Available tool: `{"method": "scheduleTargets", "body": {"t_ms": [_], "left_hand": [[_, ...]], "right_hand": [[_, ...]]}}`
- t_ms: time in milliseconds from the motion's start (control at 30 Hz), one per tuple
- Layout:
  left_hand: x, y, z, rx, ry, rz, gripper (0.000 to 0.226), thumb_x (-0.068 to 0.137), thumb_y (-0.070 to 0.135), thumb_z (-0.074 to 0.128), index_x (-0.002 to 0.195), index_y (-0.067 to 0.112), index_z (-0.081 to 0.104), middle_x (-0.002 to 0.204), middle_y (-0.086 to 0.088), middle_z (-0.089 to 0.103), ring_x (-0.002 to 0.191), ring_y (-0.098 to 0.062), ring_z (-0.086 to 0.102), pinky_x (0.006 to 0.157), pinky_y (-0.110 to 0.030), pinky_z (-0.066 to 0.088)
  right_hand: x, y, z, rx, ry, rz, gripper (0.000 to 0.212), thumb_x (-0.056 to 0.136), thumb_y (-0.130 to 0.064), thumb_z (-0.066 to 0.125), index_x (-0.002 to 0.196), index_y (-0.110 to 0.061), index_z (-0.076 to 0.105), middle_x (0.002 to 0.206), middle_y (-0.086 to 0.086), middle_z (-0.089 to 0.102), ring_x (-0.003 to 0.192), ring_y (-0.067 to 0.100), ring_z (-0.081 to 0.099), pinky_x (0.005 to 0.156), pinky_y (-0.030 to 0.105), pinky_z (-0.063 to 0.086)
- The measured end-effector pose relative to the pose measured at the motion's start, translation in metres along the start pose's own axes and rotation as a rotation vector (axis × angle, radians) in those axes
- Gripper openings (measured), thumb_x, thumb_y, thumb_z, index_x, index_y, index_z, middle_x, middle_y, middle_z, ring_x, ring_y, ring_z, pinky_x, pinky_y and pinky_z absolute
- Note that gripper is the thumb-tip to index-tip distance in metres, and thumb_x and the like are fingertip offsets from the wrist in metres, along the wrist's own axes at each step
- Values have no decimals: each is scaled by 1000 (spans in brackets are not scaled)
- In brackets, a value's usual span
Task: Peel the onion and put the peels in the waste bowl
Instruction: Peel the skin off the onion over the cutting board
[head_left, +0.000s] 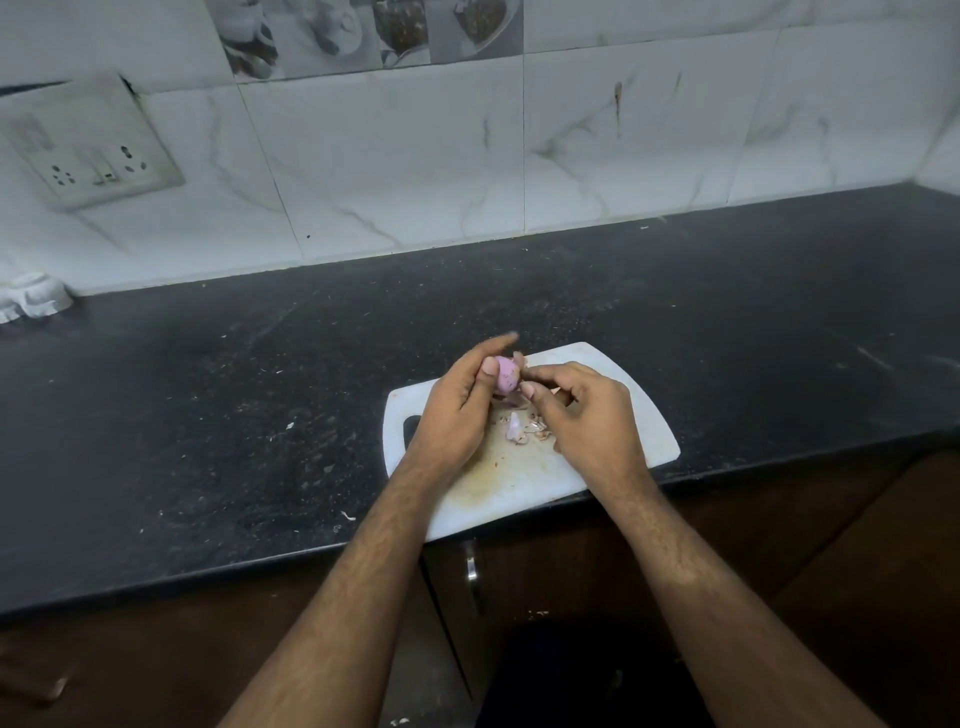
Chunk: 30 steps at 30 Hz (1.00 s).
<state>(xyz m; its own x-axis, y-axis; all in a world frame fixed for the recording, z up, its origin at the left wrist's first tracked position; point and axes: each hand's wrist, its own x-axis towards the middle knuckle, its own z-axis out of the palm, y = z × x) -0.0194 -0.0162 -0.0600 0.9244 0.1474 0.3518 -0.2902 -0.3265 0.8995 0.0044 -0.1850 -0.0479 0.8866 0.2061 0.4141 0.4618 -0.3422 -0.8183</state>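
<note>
A small pink-purple onion (506, 376) is held above a white cutting board (623, 395). My left hand (457, 410) grips it from the left, thumb on its front and index finger stretched over its top. My right hand (582, 410) pinches a strip of skin at the onion's right side with thumb and fingertips. Loose pale peels (522, 430) lie on the board just below the onion. No waste bowl is in view.
The board overhangs the front edge of a dark speckled counter (260, 415). A tiled wall with a socket plate (91, 145) stands behind. A small white object (34, 301) sits at the far left. Brown cabinet doors with a metal handle (470, 569) are below.
</note>
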Motion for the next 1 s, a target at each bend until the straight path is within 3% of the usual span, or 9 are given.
{"method": "scheduleTargets", "body": {"t_ms": [67, 167, 367, 567, 800, 1000], "left_hand": [[-1, 2, 0, -3, 16, 5, 36, 114, 42, 39, 144, 31, 56, 117, 11, 73, 111, -8, 71, 100, -34, 58], [-2, 3, 0, 24, 25, 39, 31, 112, 41, 39, 126, 20, 58, 101, 19, 67, 94, -4, 66, 86, -33, 55], [-3, 8, 0, 23, 2, 48, 31, 110, 40, 44, 116, 18, 65, 98, 19, 68, 93, -3, 65, 85, -26, 55], [-3, 10, 0, 38, -8, 35, 27, 111, 38, 47, 114, 19, 66, 97, 18, 69, 94, -4, 67, 86, -25, 53], [-3, 7, -1, 63, -20, 35, 24, 108, 43, 52, 112, 24, 67, 103, 7, 72, 100, -17, 71, 92, -47, 59], [-2, 8, -2, 72, -29, 35, 32, 106, 51, 53, 114, 25, 69, 107, 4, 74, 102, -23, 72, 94, -58, 59]], "right_hand": [[0, 0, 1, -31, -16, -3, 20, 95, -24, 73, 114, -26, 78, 95, -23, 70, 74, 4, 65, 57, 19, 56], [0, -1, 2, -58, -16, -19, 16, 94, -25, 74, 110, -22, 79, 92, -21, 70, 71, 2, 63, 57, 12, 51], [-2, -5, 0, -85, 21, -55, 15, 96, -28, 72, 106, -21, 80, 94, -13, 74, 77, -1, 65, 70, 7, 48], [-3, -7, -1, -112, 30, -73, 16, 95, -27, 73, 107, -20, 80, 93, -13, 74, 79, -4, 64, 71, 4, 46], [-4, -7, -1, -78, 46, -62, 13, 94, -25, 74, 104, -20, 80, 90, -13, 74, 71, 4, 64, 66, 12, 52], [-4, -5, 0, -49, 49, -33, 4, 90, -17, 76, 93, -15, 78, 83, -9, 71, 72, 8, 64, 68, 24, 57]]}}
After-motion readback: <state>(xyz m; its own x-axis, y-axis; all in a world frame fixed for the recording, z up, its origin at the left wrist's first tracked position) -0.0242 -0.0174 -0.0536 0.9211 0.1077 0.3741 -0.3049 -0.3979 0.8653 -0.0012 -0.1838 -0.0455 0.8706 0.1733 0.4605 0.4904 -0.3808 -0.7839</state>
